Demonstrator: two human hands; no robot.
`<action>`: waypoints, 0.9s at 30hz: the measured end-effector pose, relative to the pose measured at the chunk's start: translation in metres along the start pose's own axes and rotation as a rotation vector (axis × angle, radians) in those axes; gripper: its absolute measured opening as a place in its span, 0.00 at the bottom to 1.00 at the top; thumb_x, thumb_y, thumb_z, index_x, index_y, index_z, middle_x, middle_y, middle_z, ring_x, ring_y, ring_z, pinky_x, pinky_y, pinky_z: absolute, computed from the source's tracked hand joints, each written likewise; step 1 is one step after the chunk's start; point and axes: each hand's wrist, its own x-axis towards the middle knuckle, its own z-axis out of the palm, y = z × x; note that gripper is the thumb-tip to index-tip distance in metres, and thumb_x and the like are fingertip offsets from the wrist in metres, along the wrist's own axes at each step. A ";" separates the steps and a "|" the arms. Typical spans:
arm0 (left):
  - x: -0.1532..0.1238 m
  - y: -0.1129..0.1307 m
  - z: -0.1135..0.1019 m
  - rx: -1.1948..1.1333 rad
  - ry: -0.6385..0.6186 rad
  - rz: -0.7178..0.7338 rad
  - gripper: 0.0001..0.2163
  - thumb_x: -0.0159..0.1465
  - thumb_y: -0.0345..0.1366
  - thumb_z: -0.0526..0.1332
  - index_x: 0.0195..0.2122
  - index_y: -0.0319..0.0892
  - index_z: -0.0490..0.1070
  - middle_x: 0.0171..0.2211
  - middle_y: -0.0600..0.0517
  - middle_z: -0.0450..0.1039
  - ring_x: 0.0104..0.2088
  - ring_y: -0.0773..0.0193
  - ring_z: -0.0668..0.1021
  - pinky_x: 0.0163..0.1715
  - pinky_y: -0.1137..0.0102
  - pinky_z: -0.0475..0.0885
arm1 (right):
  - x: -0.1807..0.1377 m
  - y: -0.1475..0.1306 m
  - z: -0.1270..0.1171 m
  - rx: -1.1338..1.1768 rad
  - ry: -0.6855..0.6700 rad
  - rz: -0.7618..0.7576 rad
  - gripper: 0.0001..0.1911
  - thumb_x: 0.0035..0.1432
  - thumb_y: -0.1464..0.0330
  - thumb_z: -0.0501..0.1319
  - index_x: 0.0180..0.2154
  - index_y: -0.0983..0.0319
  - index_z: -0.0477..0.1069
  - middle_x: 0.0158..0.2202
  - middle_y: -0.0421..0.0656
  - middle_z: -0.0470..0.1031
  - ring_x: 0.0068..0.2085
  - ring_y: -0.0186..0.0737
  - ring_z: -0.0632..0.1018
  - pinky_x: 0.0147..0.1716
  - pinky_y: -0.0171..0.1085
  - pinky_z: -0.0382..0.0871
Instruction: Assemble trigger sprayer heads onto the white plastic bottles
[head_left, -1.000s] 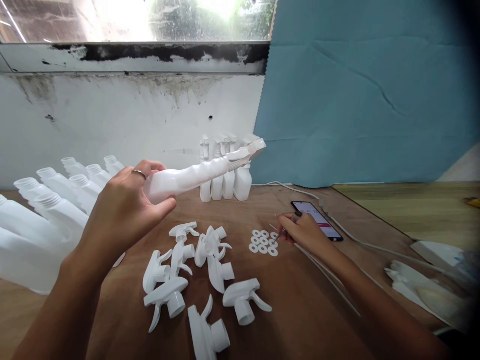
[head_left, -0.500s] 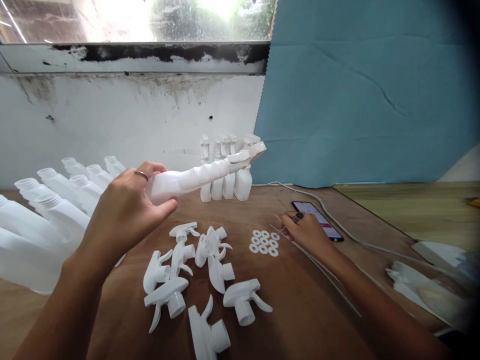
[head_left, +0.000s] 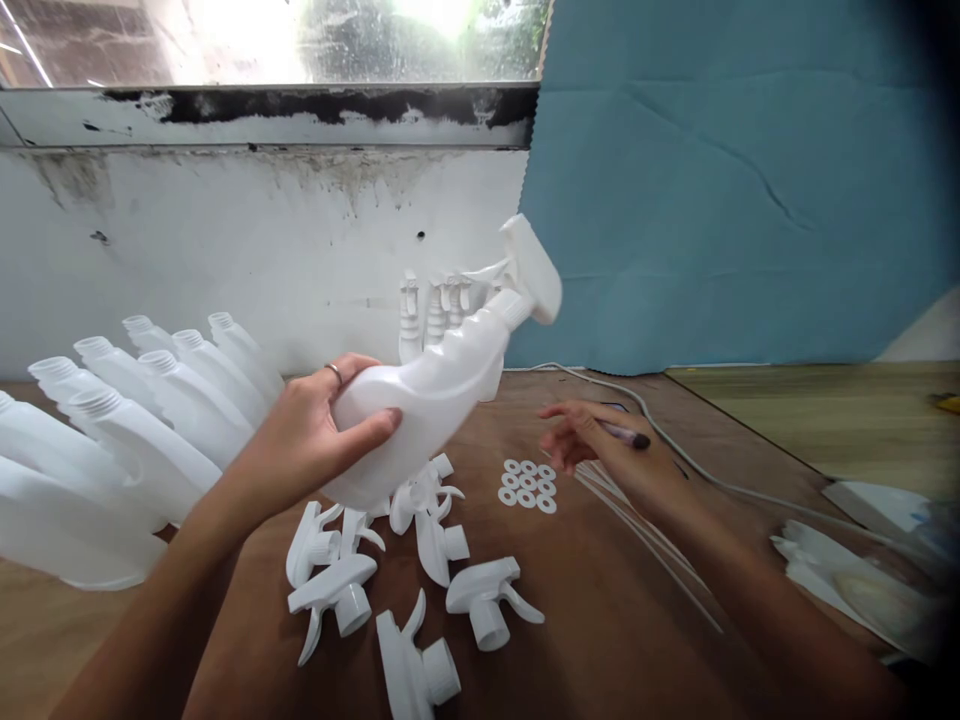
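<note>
At far left I see the row of uncapped bottles [head_left: 112, 420] lying unmoved on the table [head_left: 600, 620]. My left hand [head_left: 300, 440] grips the base of a spray bottle [head_left: 435, 385], fingers wrapped around it; since a moment ago it has swung the bottle from nearly level to tilted up, trigger head high, closer to me. Below lie loose trigger heads [head_left: 405, 560]. Next come the white washers [head_left: 528, 484], then thin dip tubes [head_left: 645, 545]. My right hand [head_left: 607, 450] has lifted off them, fingers loosely spread, holding nothing, now covering the phone.
</note>
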 end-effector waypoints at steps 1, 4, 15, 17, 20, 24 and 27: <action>-0.001 0.001 0.004 -0.088 -0.061 0.000 0.20 0.57 0.50 0.59 0.50 0.51 0.68 0.39 0.55 0.77 0.35 0.58 0.79 0.26 0.71 0.74 | -0.004 -0.007 0.004 0.080 -0.053 -0.039 0.22 0.56 0.52 0.61 0.44 0.62 0.72 0.37 0.50 0.78 0.32 0.42 0.79 0.27 0.36 0.72; -0.003 0.003 0.016 -0.195 -0.245 0.037 0.19 0.59 0.50 0.59 0.50 0.51 0.68 0.43 0.54 0.76 0.39 0.58 0.79 0.29 0.71 0.75 | -0.016 -0.022 0.016 0.327 -0.151 -0.105 0.25 0.51 0.51 0.66 0.46 0.57 0.70 0.46 0.48 0.75 0.41 0.45 0.77 0.33 0.38 0.74; -0.024 0.021 0.059 0.261 -0.107 0.438 0.42 0.48 0.54 0.69 0.61 0.47 0.56 0.61 0.44 0.59 0.58 0.43 0.63 0.55 0.49 0.62 | -0.024 -0.038 0.035 0.705 0.300 -0.118 0.13 0.45 0.65 0.73 0.31 0.62 0.72 0.26 0.35 0.70 0.22 0.26 0.67 0.14 0.23 0.63; -0.029 0.026 0.065 0.317 -0.037 0.434 0.37 0.50 0.44 0.69 0.60 0.45 0.58 0.60 0.42 0.60 0.58 0.42 0.63 0.55 0.47 0.61 | -0.023 -0.038 0.035 0.727 0.314 -0.122 0.12 0.46 0.66 0.72 0.32 0.61 0.73 0.26 0.35 0.71 0.23 0.27 0.69 0.14 0.23 0.64; -0.027 0.031 0.056 0.093 -0.235 0.318 0.31 0.51 0.37 0.66 0.57 0.47 0.62 0.53 0.47 0.68 0.52 0.47 0.71 0.50 0.54 0.68 | -0.025 -0.039 0.031 0.694 0.325 -0.151 0.13 0.45 0.63 0.72 0.33 0.60 0.74 0.28 0.37 0.73 0.26 0.31 0.72 0.18 0.26 0.68; -0.017 0.020 0.031 -0.515 -0.802 0.032 0.26 0.51 0.42 0.64 0.53 0.48 0.67 0.43 0.52 0.75 0.42 0.54 0.78 0.37 0.66 0.74 | -0.032 -0.040 0.022 0.579 0.129 -0.278 0.16 0.46 0.55 0.69 0.34 0.57 0.77 0.34 0.41 0.75 0.37 0.39 0.76 0.31 0.32 0.74; -0.019 0.000 0.029 -0.729 -0.868 -0.162 0.24 0.51 0.46 0.61 0.48 0.44 0.71 0.35 0.51 0.78 0.36 0.52 0.80 0.32 0.64 0.74 | -0.040 -0.042 0.020 0.501 -0.027 -0.323 0.17 0.47 0.50 0.68 0.38 0.49 0.77 0.43 0.41 0.77 0.51 0.52 0.74 0.40 0.45 0.75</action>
